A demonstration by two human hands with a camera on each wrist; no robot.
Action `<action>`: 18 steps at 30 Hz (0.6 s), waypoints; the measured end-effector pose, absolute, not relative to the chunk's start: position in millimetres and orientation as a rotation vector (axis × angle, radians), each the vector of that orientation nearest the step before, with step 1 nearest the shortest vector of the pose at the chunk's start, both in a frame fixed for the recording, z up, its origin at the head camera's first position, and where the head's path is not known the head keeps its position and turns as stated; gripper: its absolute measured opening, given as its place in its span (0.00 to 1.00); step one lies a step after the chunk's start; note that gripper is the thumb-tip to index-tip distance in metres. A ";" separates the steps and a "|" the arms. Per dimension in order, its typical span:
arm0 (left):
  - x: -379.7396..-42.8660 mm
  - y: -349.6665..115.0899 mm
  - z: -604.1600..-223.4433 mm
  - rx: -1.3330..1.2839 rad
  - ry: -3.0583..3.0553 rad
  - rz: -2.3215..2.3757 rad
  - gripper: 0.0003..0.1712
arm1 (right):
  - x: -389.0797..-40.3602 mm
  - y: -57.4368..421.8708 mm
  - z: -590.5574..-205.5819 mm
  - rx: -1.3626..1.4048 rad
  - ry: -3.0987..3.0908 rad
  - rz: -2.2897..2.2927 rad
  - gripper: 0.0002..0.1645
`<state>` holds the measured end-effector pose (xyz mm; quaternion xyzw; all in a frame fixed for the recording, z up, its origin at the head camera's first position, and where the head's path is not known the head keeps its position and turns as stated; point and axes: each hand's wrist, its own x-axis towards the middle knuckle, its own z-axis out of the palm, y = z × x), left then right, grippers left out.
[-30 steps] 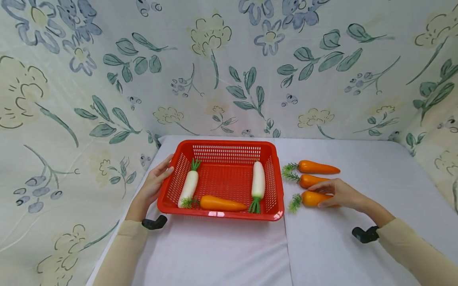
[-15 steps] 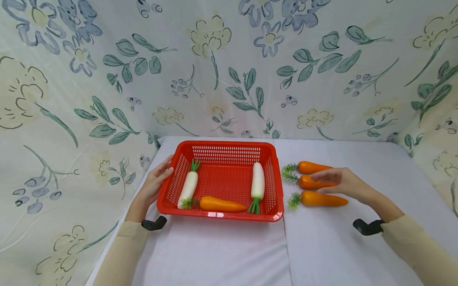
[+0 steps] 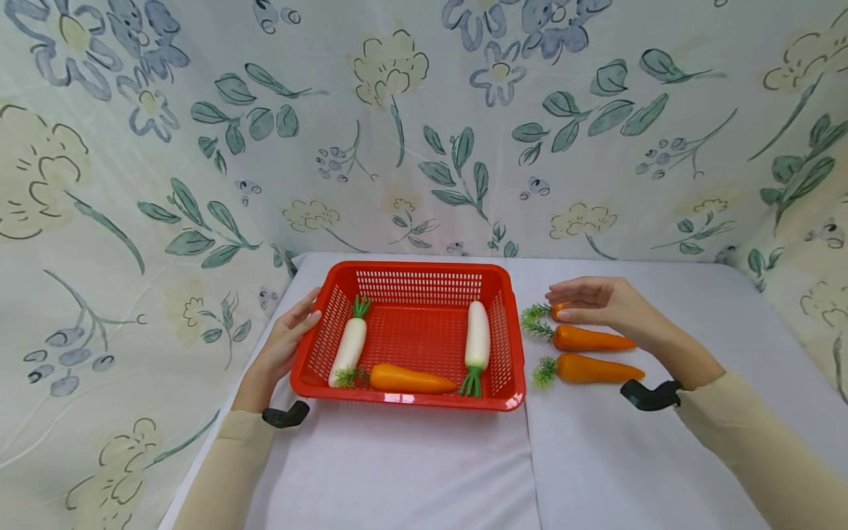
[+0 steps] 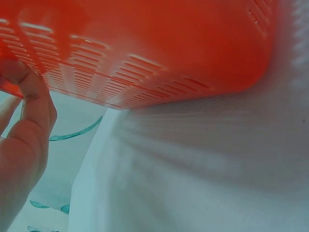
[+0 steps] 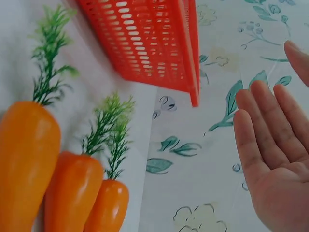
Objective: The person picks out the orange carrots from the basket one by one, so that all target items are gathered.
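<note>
My left hand grips the left rim of a red slotted plastic basket; the left wrist view shows its fingers at the rim. Over on the right, three carrots with green tops lie side by side on the table. My right hand hovers over the farthest carrot and hides most of it. Its fingers are extended and hold nothing, as the right wrist view shows. The middle carrot and the nearest carrot lie below that hand, apart from it.
Inside the basket, one white radish lies along the left wall and another radish along the right. A carrot lies across the front. White cloth covers the table, and a floral curtain hangs behind it.
My right hand has let go of the nearest carrot, risen and moved away from me to the farthest one. The left hand and the basket have stayed put.
</note>
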<state>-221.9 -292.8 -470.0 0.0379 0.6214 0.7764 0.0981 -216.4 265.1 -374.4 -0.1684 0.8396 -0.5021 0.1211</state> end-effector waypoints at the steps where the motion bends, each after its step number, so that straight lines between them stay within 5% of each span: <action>1: -222.1 -293.0 -471.0 0.116 1.843 2.298 0.34 | -217.3 260.1 -371.8 -0.484 2.438 -1.477 0.29; 18: -221.9 -292.3 -470.8 0.109 1.867 2.304 0.34 | -244.3 163.1 -349.7 -0.576 2.150 -1.678 0.28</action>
